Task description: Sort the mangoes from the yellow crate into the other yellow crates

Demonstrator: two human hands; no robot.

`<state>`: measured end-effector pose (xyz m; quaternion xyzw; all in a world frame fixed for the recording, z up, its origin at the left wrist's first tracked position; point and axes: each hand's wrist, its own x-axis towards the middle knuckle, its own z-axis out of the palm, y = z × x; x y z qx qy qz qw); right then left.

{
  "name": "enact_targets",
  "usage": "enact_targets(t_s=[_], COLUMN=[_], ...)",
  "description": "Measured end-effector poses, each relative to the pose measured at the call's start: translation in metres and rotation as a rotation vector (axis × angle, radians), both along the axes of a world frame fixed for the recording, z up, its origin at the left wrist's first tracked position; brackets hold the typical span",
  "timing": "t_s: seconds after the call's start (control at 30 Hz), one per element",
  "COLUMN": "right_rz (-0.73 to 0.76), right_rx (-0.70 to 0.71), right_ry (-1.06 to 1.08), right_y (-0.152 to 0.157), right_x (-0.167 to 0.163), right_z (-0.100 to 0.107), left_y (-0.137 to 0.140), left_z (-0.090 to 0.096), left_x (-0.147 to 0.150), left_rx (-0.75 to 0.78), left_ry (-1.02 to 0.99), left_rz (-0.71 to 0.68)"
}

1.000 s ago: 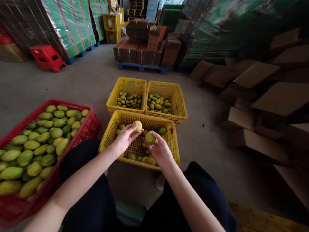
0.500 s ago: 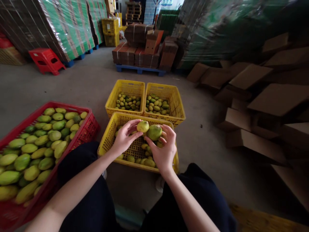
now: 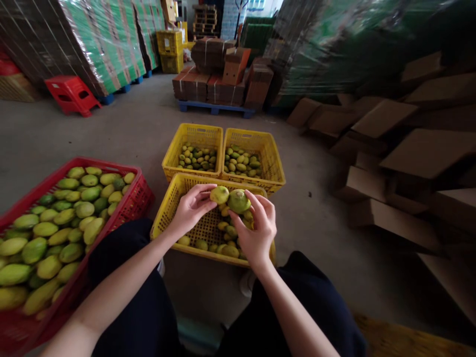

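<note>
My left hand (image 3: 194,206) is closed on a small yellow lemon (image 3: 219,195), pinched between thumb and fingertips. A larger green lemon (image 3: 238,201) is held by my right hand (image 3: 259,225), its stem end tipped up. The two fruits are side by side, close together. Both are above the near yellow crate (image 3: 167,225), whose perforated floor shows in the middle. Loose lemons (image 3: 226,249) lie along its near and right sides, partly covered by my right hand.
At left stands a red crate (image 3: 143,186) full of green and yellow lemons. Two yellow crates (image 3: 193,130) (image 3: 278,163) with lemons adjoin the near one. Cardboard boxes (image 3: 394,223) are heaped at right. A red stool (image 3: 70,91) and a blue pallet (image 3: 215,106) stand farther off.
The green lemon has turned in my right hand, so its stem end faces up more. My right hand has shifted slightly to the right. The left hand has hardly moved.
</note>
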<state>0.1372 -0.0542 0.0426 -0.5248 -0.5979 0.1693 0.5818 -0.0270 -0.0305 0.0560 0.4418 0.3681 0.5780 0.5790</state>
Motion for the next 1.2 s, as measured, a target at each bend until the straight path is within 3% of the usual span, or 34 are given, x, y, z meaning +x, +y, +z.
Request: enact_targets(t_s=[0.17,0.27,0.37,0.5,0.63,0.73,0.8,0.97,1.1,1.2], right_rz=[0.199,0.271,0.274,0.238,0.226,0.231,0.228,0.230,0.255,0.318], right_rx=[-0.181,-0.182,-0.110,0.021,0.164,0.186,0.110,-0.233,-0.433,-0.516], right_ry=[0.393,0.505,0.442,0.201,0.133,0.139,0.163,0.373,0.636,0.750], right_y=[0.003,0.004,0.002,-0.004,-0.006,-0.007,-0.007,0.000,0.010,0.014], right_x=[0.000,0.000,-0.001,0.000,0.000,0.000,0.000,-0.002,-0.003,-0.003], right_z=[0.003,0.005,0.005,-0.004,-0.011,-0.010,-0.007,0.002,0.001,0.000], left_y=[0.004,0.006,0.007,0.008,0.007,0.007,0.009,0.017,0.017,0.016], left_z=[-0.009,-0.010,-0.009,-0.009,-0.009,-0.008,-0.009,-0.012,-0.017,-0.020], left_x=[-0.001,0.000,-0.002,-0.006,-0.009,-0.009,-0.008,-0.007,-0.005,-0.005], left_rx=[-0.049,-0.056,-0.115,-0.206,-0.164,-0.170,-0.205,-0.270,-0.253,-0.237], left_ry=[-0.112,-0.190,-0.281,-0.392,-0.396,-0.379,-0.383,-0.358,-0.166,-0.028], left_rz=[0.061,0.021,0.001,-0.026,-0.091,-0.067,-0.033,0.008,-0.001,0.067])
